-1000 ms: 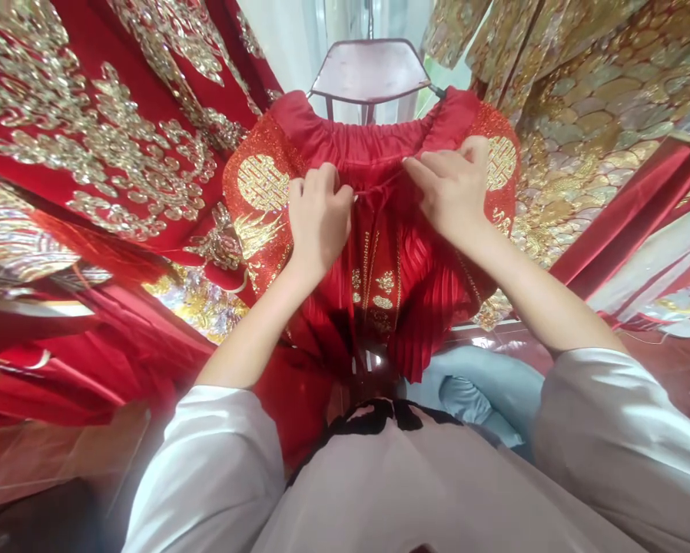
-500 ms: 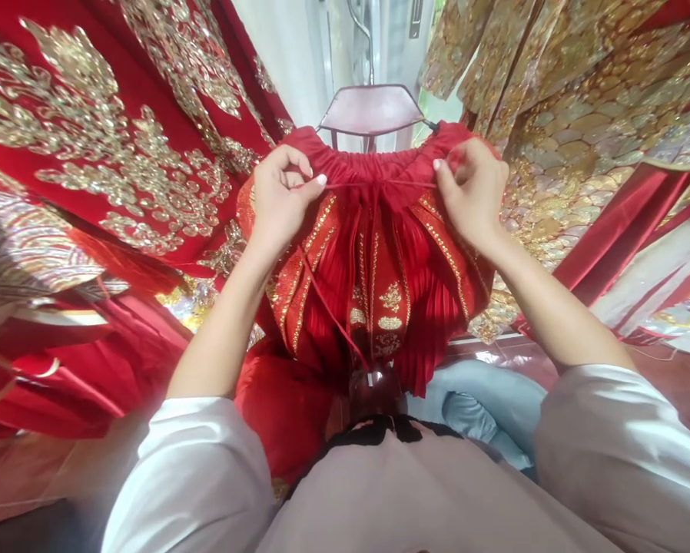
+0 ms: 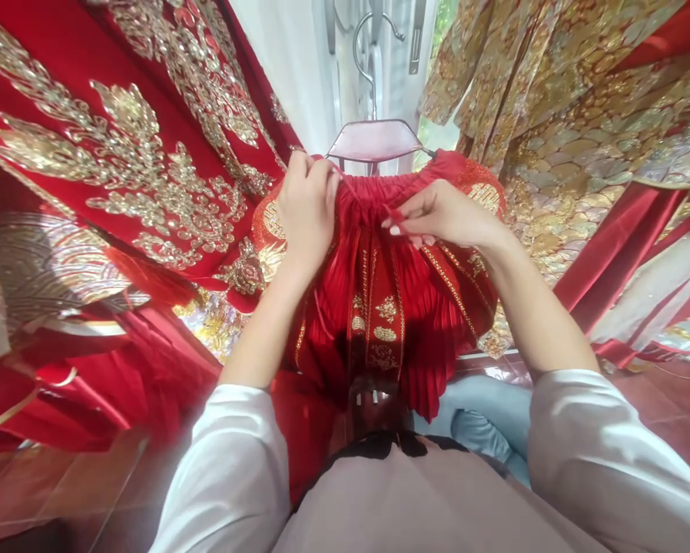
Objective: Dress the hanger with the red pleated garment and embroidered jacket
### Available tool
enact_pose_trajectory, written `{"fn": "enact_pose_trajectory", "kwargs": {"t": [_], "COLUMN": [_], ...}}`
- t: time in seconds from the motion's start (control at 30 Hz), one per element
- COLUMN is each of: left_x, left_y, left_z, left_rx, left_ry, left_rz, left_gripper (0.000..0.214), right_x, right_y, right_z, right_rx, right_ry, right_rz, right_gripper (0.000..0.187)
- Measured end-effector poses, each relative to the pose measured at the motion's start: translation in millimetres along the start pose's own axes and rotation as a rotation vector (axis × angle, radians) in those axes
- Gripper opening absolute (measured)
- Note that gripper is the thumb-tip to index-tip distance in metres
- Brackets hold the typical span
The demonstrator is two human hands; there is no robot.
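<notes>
A red pleated skirt [image 3: 379, 307] with gold embroidery hangs from a pink hanger [image 3: 373, 140] in front of me. My left hand [image 3: 306, 207] is closed at the left of the gathered waistband [image 3: 373, 188], pinching the thin red drawstring [image 3: 350, 184]. My right hand [image 3: 442, 216] is held in front of the waistband's middle, fingers pinched on the same drawstring near its other end. The cord runs taut between the two hands.
A red garment [image 3: 120, 153] with heavy gold embroidery hangs at the left. A gold scaled garment [image 3: 575, 123] hangs at the right, with red satin [image 3: 621, 238] below it. A pale blue cloth [image 3: 483, 415] lies below the skirt. The floor is reddish tile [image 3: 679, 399].
Both hands have come closer together along the waistband. The right hand moved left towards the middle, and the left hand rose to the top edge. The view has tilted down a little.
</notes>
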State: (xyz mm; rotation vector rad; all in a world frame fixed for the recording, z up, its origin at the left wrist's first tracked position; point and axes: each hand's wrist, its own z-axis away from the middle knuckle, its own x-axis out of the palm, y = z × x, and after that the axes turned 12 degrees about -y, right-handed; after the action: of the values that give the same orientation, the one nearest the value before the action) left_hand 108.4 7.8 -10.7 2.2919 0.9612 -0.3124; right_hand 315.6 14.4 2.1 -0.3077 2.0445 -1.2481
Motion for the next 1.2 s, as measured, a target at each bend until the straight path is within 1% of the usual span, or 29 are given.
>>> {"fn": "enact_pose_trajectory", "kwargs": {"t": [0.07, 0.1, 0.13, 0.2, 0.27, 0.3, 0.4, 0.47, 0.53, 0.6, 0.7, 0.8, 0.93, 1.1, 1.2], "left_x": [10.7, 14.7, 17.8, 22.0, 24.0, 24.4, 24.1, 23.5, 23.3, 23.5, 23.2, 20.4, 15.7, 13.1, 10.8], "left_y": [3.0, 5.6, 8.6, 14.1, 17.3, 17.6, 15.0, 11.9, 9.3, 8.2, 8.7, 8.6, 5.2, 1.3, 0.7], "left_z": [-1.8, -0.8, 1.2, 6.1, 9.9, 10.8, 10.8, 10.5, 11.3, 12.8, 14.8, 15.3, 16.1, 22.2, 24.4], "left_rx": [-0.009, -0.016, -0.024, -0.042, -0.066, -0.079, -0.096, -0.081, -0.058, -0.035, -0.001, 0.04, 0.101, 0.194, 0.277], "left_ry": [0.015, -0.001, -0.038, -0.159, -0.268, -0.296, -0.327, -0.356, -0.382, -0.391, -0.403, -0.454, -0.527, -0.537, -0.483], "left_rz": [0.118, 0.178, 0.237, 0.337, 0.408, 0.431, 0.452, 0.431, 0.381, 0.315, 0.237, 0.239, 0.234, 0.129, 0.05], "left_gripper": [0.01, 0.012, 0.015, 0.018, 0.017, 0.015, 0.011, 0.009, 0.008, 0.009, 0.012, 0.01, 0.007, 0.008, 0.006], "right_x": [8.1, 11.5, 14.4, 19.1, 22.4, 23.4, 24.4, 24.0, 24.1, 25.8, 30.1, 33.0, 32.2, 30.9, 32.9], "right_y": [2.1, 4.5, 7.6, 15.1, 23.1, 26.7, 35.2, 38.4, 39.8, 40.0, 39.6, 40.3, 42.4, 40.9, 36.5], "right_z": [-5.8, -8.5, -11.1, -15.6, -19.3, -20.7, -23.1, -23.6, -24.0, -25.0, -27.5, -29.4, -30.5, -31.3, -29.8], "right_rx": [-0.068, -0.098, -0.126, -0.18, -0.219, -0.231, -0.257, -0.289, -0.298, -0.268, -0.226, -0.231, -0.248, -0.276, -0.246], "right_ry": [0.124, 0.182, 0.229, 0.301, 0.346, 0.36, 0.342, 0.302, 0.276, 0.274, 0.324, 0.378, 0.345, 0.31, 0.269], "right_rz": [-0.116, -0.118, -0.083, 0.061, 0.23, 0.302, 0.427, 0.432, 0.375, 0.3, 0.252, 0.237, 0.186, 0.129, 0.033], "right_gripper": [0.011, 0.01, 0.01, 0.012, 0.017, 0.019, 0.023, 0.021, 0.018, 0.016, 0.015, 0.013, 0.009, 0.008, 0.009]}}
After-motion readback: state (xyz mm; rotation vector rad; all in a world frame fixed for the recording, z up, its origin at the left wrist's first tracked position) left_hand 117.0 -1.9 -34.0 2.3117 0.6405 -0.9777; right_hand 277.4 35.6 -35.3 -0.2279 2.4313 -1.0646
